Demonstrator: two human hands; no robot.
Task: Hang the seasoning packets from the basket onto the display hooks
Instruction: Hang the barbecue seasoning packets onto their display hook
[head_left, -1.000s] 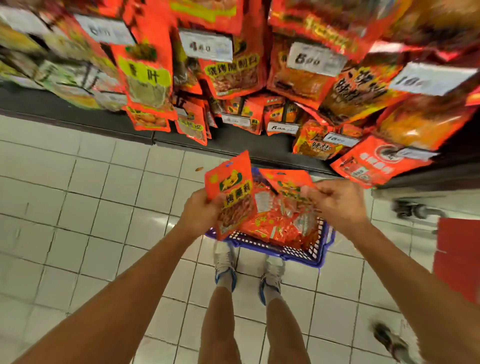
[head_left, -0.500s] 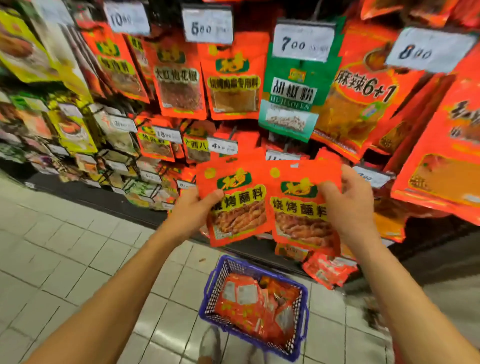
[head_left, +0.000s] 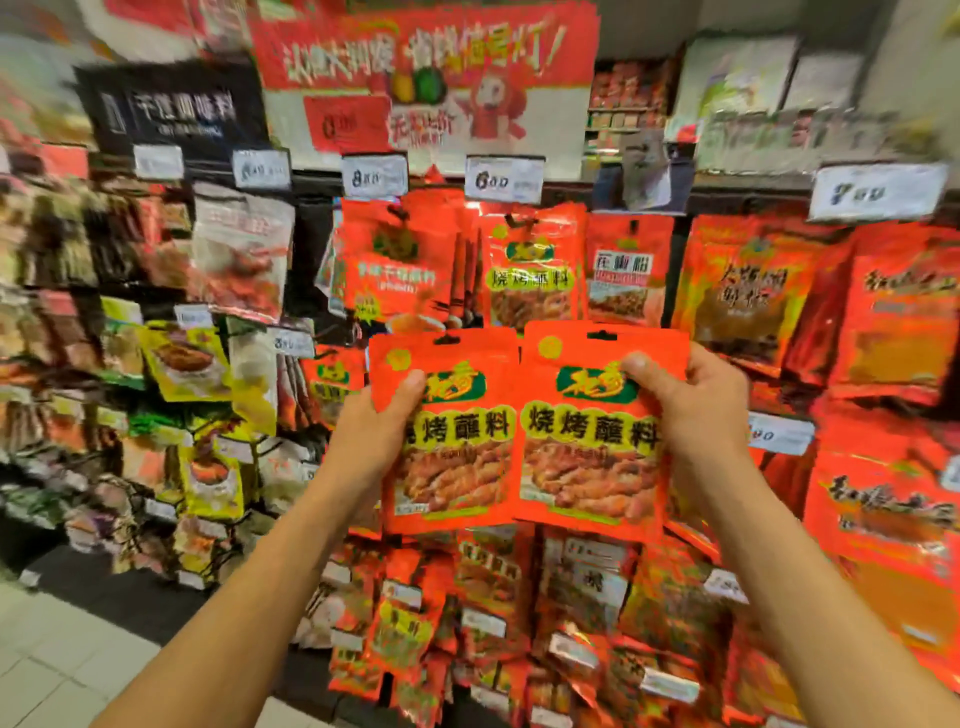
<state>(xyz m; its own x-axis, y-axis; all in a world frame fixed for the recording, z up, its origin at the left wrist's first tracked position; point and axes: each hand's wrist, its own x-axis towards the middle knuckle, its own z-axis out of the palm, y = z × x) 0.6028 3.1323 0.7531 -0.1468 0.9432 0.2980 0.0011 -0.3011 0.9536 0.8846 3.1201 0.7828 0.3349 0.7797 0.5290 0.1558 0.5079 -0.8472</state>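
Display blurred by motion, hooks hard to make out. Left hand (head_left: 376, 423) grip closed on left packet (head_left: 451, 431), thumb on front. Right hand (head_left: 691, 402) grips right packet (head_left: 589, 434) likewise. Both packets upright, side by side, just below matching hung packet (head_left: 532, 267).

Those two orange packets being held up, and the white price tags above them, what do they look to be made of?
The left packet and right packet look like glossy printed plastic film: they show sheen, slight buckling and a punched hang slot at the top. The price tag looks like white printed card or paper, perhaps in a clear sleeve; blur leaves that open.
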